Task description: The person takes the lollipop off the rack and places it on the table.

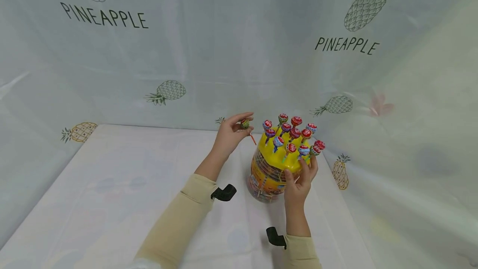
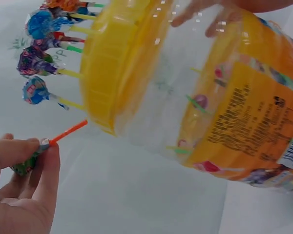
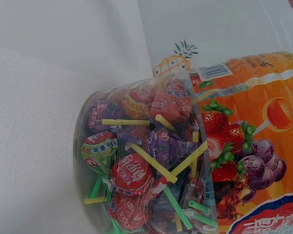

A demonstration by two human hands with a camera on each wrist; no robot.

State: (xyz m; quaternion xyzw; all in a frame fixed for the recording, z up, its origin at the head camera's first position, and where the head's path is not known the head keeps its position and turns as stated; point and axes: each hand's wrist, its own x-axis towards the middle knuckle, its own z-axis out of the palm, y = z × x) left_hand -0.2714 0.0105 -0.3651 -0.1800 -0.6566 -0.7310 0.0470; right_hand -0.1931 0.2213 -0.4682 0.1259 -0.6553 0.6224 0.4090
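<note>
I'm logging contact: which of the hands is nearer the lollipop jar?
Right: the right hand touches the jar at its near right; the left hand is apart, left of it.

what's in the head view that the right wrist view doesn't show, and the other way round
Only the head view shows the yellow lid, the lollipops standing in it, and the green-wrapped lollipop pinched in the left hand.

Only the right wrist view shows the strawberries and grapes printed on the label, plus a barcode.

Both show the jar, its label, the white table cover and a pineapple print.
</note>
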